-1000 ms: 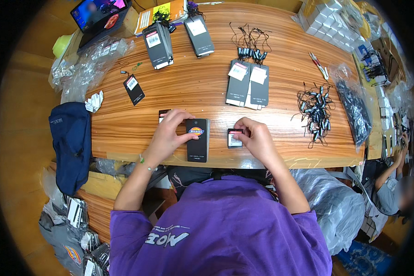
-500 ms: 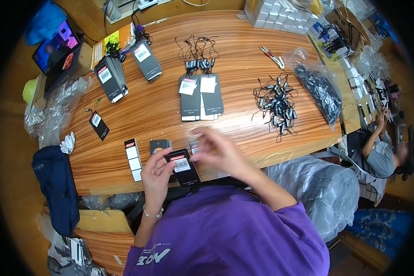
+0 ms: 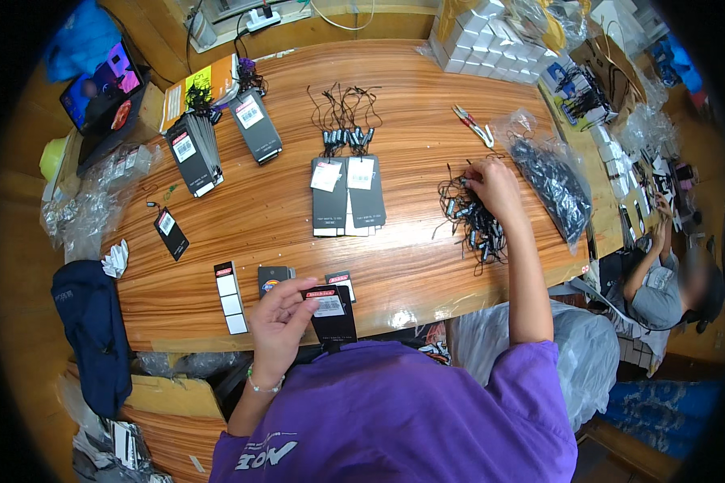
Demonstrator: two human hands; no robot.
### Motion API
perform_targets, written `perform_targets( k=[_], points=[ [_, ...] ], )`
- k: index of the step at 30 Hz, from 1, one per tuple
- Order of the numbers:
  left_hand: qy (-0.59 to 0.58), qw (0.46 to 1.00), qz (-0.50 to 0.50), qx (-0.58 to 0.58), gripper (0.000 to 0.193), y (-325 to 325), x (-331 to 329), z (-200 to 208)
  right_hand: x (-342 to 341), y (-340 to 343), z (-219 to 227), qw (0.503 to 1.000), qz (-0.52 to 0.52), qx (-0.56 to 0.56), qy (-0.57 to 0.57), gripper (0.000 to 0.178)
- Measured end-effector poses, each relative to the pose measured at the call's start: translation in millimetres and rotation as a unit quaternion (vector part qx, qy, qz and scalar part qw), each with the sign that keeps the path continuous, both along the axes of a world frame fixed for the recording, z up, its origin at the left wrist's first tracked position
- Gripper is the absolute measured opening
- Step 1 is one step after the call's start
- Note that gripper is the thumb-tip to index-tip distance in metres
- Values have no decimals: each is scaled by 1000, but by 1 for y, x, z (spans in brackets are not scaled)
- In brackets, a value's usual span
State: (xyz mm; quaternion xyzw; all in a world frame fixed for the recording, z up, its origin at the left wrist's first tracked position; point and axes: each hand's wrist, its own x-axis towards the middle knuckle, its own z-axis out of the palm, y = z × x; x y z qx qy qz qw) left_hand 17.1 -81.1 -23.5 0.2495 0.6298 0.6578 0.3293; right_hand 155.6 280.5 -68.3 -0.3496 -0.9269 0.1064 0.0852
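My left hand (image 3: 280,322) pinches a black hang tag (image 3: 335,326) with a red mark and a white barcode sticker, close to my body at the table's near edge. My right hand (image 3: 495,187) reaches out to a tangled pile of black hang tag strings (image 3: 485,235), its fingertips closed on the strings at the pile's upper end. Beyond the left hand lie a stack of dark tags (image 3: 275,276), another tag (image 3: 341,282) and a strip of white stickers (image 3: 230,301). Two stacks of strung grey tags (image 3: 329,211) lie mid-table, cords pointing away.
Red-handled pliers (image 3: 474,127) and a plastic bag of black strings (image 3: 549,187) lie beyond the right hand. More tag stacks (image 3: 192,157) and a single tag (image 3: 171,234) are at left. White boxes (image 3: 491,44) stand far right. Another person (image 3: 660,278) sits at right.
My right hand has moved from beside the held tag out to the string pile at right. My left hand still holds the tag, slightly lower and further right in view.
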Motion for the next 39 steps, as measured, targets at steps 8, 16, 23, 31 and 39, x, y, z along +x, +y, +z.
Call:
perform_targets(
  k=[8,16,23,31,39],
  points=[
    [-20,999,-42,5,24,-4,-5,-8,8,10,-1,980,1,-186,77,16],
    [-66,998,-14,-2,19,-13,-8,-16,15,-10,31,931,-62,-265,242,14],
    [-35,993,-105,28,12,2,-8,-8,19,-52,73,827,-26,-421,371,10],
    [-142,929,-329,91,9,37,-4,20,-5,-114,89,757,45,-524,388,10],
    [-57,940,-326,89,10,54,14,-18,-15,-170,24,607,-34,-643,466,11]
  ],
)
